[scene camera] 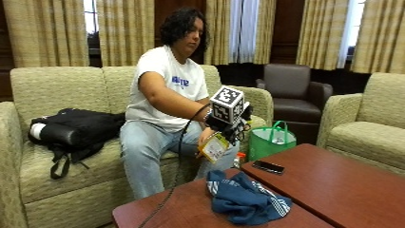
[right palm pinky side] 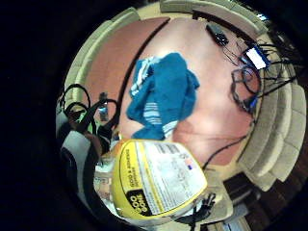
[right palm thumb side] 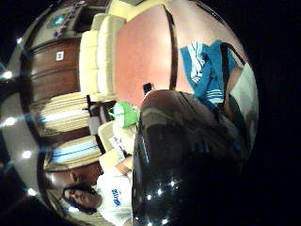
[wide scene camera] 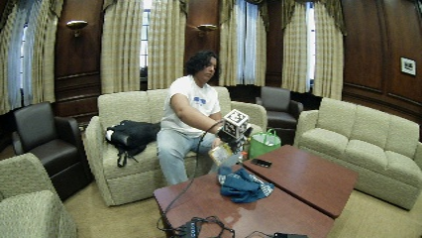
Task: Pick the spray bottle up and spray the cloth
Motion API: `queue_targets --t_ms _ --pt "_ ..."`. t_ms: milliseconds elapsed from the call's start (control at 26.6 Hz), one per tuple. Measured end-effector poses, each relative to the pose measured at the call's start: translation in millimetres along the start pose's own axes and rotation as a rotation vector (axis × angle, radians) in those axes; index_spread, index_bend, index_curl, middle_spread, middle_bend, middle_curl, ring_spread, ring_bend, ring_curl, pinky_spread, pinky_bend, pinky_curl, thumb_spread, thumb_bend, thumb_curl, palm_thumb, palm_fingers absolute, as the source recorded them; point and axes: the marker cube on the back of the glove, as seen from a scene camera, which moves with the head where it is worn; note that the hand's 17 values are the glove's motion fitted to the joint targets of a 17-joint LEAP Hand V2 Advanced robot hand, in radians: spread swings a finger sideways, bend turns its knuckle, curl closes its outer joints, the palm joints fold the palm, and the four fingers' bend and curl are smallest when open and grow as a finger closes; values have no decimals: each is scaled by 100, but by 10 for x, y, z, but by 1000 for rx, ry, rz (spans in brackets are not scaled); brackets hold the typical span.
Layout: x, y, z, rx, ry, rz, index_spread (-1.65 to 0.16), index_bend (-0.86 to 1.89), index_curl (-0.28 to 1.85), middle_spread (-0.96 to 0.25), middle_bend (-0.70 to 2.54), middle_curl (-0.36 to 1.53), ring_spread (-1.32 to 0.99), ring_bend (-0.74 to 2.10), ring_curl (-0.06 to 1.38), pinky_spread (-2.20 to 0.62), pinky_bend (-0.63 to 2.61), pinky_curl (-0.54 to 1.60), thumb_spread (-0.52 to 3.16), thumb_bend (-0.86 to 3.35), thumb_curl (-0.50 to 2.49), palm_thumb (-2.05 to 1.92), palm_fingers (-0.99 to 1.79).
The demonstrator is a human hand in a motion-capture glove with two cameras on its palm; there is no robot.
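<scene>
In the outside view, a spray bottle with a yellow-edged label is held in the air by the gloved right hand, above the near edge of the desk and just short of a blue cloth with white stripes, which lies crumpled on the wood. The fingers are curled round the upper part of the bottle, whose body hangs below them; the writing on the label cannot be read from here. A black phone is seen on the desk beyond the cloth, a green bag beside the sofa, and a black backpack on the sofa seat. In the wide outside view, the same arrangement is shown: the bottle is held over the desk edge, close above the cloth, and a tangle of black cables lies at the desk's near end. In the little finger side palm view, the bottle's label fills the area nearest the palm; the large word "GOO" can be made out on a black patch, the small print being illegible, and the cloth lies on the desk beyond it. In the thumb side palm view, the dark glove covers much of the picture, and part of the cloth is seen past it.
</scene>
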Motion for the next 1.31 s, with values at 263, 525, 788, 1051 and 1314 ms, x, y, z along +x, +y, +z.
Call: queue_targets --t_ms 263,525,788,1051,1314 --pt "-162 177 41 168 -395 -129 -25 30 61 -20 59 53 -21 63 47 -27 43 38 31 -3 84 94 135" --pt "-434 222 416 291 -659 -235 -25 30 61 -20 59 53 -21 63 47 -27 43 38 31 -3 84 94 135" --pt "-636 86 1008 349 -765 -266 -25 29 62 -20 59 53 -21 63 47 -27 43 38 31 -3 84 94 135" --pt "-639 -51 1661 376 -773 -227 -25 29 62 -20 59 53 -21 63 47 -27 43 38 31 -3 84 94 135" --pt "-612 -231 2067 418 -727 -215 -25 29 62 -20 59 53 -21 63 47 -27 43 38 31 -3 85 94 135"
